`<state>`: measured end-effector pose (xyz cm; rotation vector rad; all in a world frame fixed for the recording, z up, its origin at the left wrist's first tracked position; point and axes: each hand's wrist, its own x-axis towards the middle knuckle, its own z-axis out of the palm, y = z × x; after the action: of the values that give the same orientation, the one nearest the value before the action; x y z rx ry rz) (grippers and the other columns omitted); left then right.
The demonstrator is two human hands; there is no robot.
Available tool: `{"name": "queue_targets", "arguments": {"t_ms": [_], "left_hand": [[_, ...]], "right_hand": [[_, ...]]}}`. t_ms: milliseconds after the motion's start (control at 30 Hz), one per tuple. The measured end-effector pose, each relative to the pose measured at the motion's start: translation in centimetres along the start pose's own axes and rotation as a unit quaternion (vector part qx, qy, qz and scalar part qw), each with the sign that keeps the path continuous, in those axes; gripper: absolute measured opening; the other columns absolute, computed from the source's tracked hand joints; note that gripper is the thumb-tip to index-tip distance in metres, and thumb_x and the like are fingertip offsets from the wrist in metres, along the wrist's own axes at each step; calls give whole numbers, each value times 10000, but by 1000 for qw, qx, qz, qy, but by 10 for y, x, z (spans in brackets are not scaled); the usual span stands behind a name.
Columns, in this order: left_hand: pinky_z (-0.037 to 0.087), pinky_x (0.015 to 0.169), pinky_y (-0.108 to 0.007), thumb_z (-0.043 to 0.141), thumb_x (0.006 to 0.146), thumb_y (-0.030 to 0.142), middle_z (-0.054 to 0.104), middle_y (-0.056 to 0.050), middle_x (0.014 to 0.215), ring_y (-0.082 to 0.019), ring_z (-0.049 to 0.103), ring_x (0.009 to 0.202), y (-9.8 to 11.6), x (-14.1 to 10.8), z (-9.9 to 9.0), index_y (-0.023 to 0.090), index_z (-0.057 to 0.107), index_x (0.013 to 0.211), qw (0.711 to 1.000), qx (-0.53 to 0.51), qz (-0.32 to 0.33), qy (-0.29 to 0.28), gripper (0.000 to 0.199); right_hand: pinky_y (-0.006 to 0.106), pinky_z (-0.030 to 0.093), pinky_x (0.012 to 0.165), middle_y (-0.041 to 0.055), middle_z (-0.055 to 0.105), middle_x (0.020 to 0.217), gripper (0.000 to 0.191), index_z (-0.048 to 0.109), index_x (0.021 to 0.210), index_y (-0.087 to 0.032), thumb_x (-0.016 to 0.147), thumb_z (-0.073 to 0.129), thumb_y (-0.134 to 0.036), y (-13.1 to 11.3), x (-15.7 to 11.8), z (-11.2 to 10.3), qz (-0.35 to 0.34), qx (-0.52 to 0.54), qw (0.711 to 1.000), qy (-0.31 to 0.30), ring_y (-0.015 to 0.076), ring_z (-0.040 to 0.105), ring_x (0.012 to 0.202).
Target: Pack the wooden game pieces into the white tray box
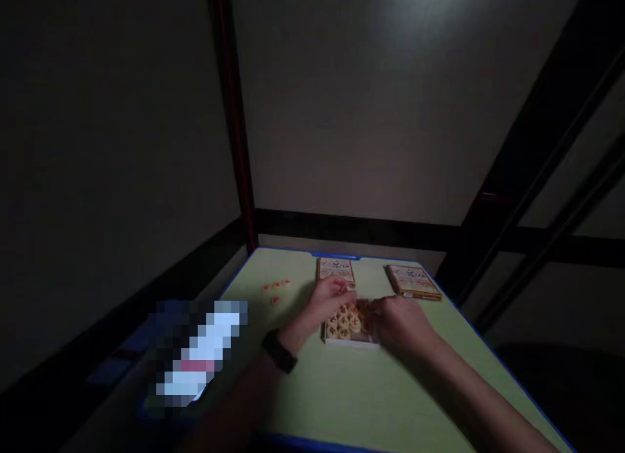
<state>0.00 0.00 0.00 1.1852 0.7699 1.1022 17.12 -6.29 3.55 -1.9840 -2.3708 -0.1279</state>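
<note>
While the left hand (326, 302) and right hand (401, 317) meet at the box (349, 343): it sits between and just below them, open at the top, its near wall facing the wearer.
Pieces (343, 321): round, marked discs packed close inside the box, beneath the left fingertips; the nearest right part of the box shows some bare floor beside the right hand.
Left hand grip: narrow, fingers and thumb drawn together over the far edge; something pale shows at the tips, but I cannot tell whether it is a disc.
Right hand grip: fingers curled in and down at the box's right side, close to darker discs; whether it pinches any is hidden.
Loose discs (277, 284): 4 on the table (303, 401), well to the left of the left hand, 3 in a row and 1 nearer.
Handling: small discs would best be taken by the rim, 1 at a time, and set flat; a light touch spares the neighbours a knock.
Box wall: low, so bracing it gently with 1 hand should stop it sliding.
Back case (336, 267): just beyond the left hand.
Right case (415, 279): beyond the right hand.
</note>
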Motion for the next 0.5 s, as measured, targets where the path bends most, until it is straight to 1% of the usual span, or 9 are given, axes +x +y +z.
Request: {"name": "queue_targets", "arguments": {"t_ms": [133,233,367,500], "left_hand": [[524,731,-248,892,561,185,665,-6,771,-116,639,725,1,-3,1,133,628,821,1000,4,1,-25,374],[546,711,-275,896,570,268,680,-25,789,-132,659,700,0,-4,2,128,639,860,999,6,-3,-50,412],[522,571,-251,894,561,361,681,-21,721,-139,653,598,-2,-4,3,128,619,884,997,24,-15,-75,484],[471,512,-215,902,538,321,662,4,645,-118,621,530,-7,-1,1,118,621,903,996,53,-20,-71,504]], "right_hand": [[267,433,642,80,748,945,262,741,1060,-229,917,532,-298,1,1,-1,-17,48,995,82,210,695,784],[272,450,657,72,716,1016,279,704,1139,-224,927,538,-294,2,1,2,-54,94,985,136,204,684,817],[266,462,655,68,693,1023,259,694,1128,-209,930,540,-274,0,0,5,-107,137,973,154,183,673,803],[262,465,656,67,692,1035,285,665,1177,-209,914,568,-255,-2,-1,3,-129,138,971,145,177,672,797]]}}
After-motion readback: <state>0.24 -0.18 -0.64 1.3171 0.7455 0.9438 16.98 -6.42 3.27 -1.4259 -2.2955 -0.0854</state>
